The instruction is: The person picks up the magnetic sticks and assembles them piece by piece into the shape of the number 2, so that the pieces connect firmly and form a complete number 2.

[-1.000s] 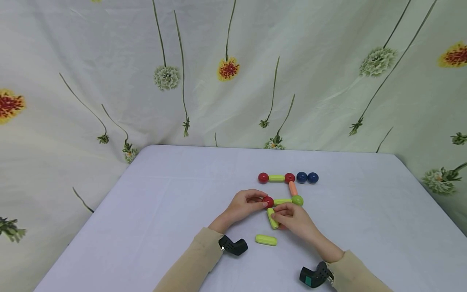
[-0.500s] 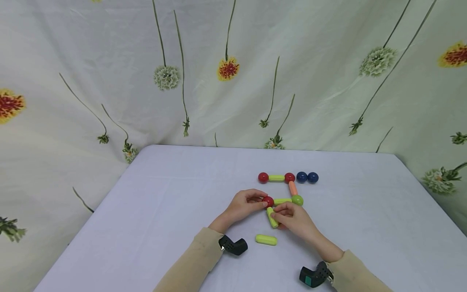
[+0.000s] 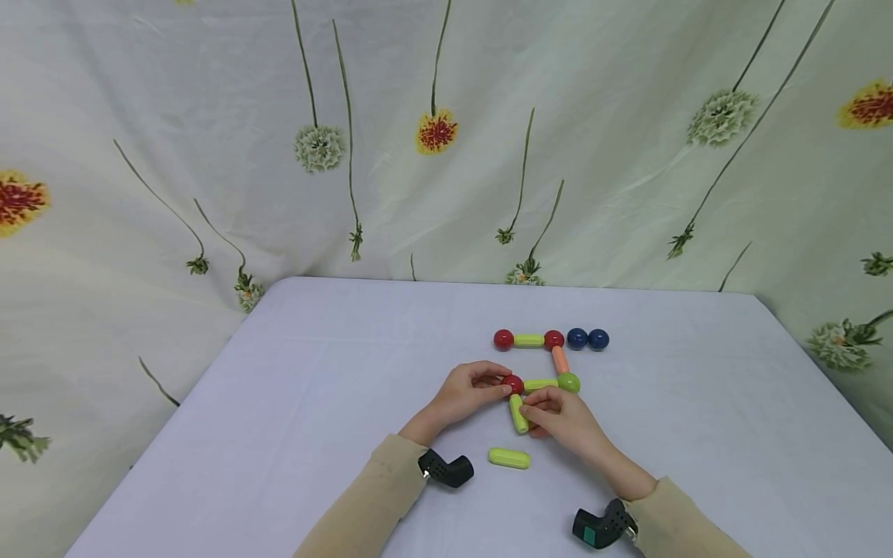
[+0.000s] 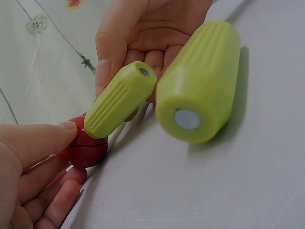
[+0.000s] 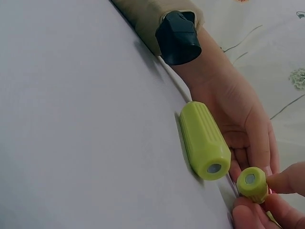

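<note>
My left hand (image 3: pixel 469 394) pinches a red ball (image 3: pixel 512 384) between thumb and fingers in the head view. With its thumb and fingertips my right hand (image 3: pixel 568 420) pinches a yellow-green magnetic rod (image 3: pixel 518 415), whose far end touches that ball. In the left wrist view this rod (image 4: pixel 121 100) slants up from the ball (image 4: pixel 88 145), its magnet tip showing at the free end. From the same ball a second yellow-green rod (image 3: pixel 540 384) runs right to a green ball (image 3: pixel 569 383). Nearer me lies a loose yellow-green rod (image 3: pixel 509 458).
An orange rod (image 3: pixel 560 359) links the green ball to a farther red ball (image 3: pixel 554 339). From there a yellow-green rod (image 3: pixel 529 340) reaches another red ball (image 3: pixel 503 339). Two blue balls (image 3: pixel 587 339) sit together on the right, on the white tabletop (image 3: pixel 335 372).
The rod in my right hand has shifted slightly away from me, up against the red ball, and turned a little more upright in the head view. My left hand stays put.
</note>
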Tool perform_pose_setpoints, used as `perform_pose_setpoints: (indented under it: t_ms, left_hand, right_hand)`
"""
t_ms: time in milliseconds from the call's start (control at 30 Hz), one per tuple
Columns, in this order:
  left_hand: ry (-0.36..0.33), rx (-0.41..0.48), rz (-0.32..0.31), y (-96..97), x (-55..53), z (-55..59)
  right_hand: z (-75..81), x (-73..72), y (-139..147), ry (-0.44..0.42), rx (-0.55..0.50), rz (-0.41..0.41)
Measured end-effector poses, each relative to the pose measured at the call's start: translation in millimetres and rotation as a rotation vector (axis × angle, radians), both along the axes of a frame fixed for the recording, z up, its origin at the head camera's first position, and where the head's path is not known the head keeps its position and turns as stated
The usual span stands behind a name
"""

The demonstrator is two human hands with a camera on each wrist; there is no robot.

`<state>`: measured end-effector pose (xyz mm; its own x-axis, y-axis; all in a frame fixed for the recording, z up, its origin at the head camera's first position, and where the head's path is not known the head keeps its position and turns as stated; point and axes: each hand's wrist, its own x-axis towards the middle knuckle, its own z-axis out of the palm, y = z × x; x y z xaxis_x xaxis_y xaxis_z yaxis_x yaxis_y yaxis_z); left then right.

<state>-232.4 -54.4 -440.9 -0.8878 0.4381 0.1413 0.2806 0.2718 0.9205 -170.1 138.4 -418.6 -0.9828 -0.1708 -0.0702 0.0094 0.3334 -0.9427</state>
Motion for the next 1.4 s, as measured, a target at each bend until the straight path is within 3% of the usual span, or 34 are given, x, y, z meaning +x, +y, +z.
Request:
perform_pose_setpoints:
  t_ms: [1167,1267,1400]
  left_hand:
    - [0.005,0.004,0.002,1.6,1.8,1.5]
    - [0.017,-0.007,0.004,2.5,4.4,4.9]
    - [0.023,-0.005,-0.005,2.5,14.3,20.1]
  right_hand:
    - [-6.1,0.7,-0.2,0.062,0.011,0.037]
    - [-4.6,0.8,0.2,0.060,0.012,0.047]
    - [-1.5,-0.3,1.1,0.046,0.019,0.054]
